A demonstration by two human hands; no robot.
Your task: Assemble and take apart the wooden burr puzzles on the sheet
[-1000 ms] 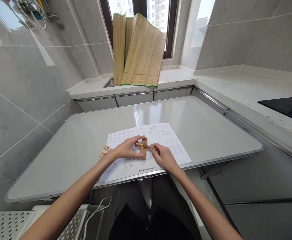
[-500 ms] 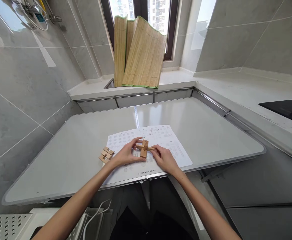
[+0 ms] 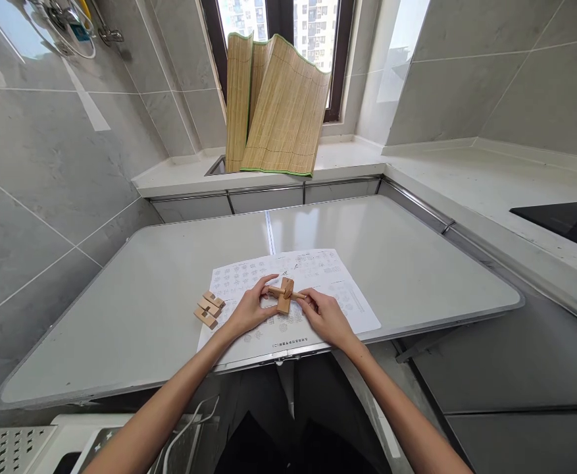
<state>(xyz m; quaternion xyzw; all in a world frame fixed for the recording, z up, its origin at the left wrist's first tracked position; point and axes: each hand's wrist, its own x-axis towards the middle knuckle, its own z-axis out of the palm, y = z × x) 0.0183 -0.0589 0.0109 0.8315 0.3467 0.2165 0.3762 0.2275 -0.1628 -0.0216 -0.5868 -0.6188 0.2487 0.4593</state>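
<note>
Several interlocked wooden puzzle pieces sit between my two hands, over a printed sheet. They form a cross: a block stands lengthwise and a thin piece runs sideways through it. My left hand is curled around the left side, forefinger at the thin piece and thumb by the block's lower end. With thumb and fingers closed, my right hand pinches the right end of the thin piece. Notched wooden pieces lie side by side left of my left hand. My fingers hide part of the held ends.
The printed sheet with small diagrams lies on a white folding table. Behind it, a bamboo mat leans at the window on a white counter. A black cooktop is at the right, tiled walls around.
My left thumb has drawn back slightly from the block's lower end. The block leans a little more to the right at its top. The loose notched pieces stay put.
</note>
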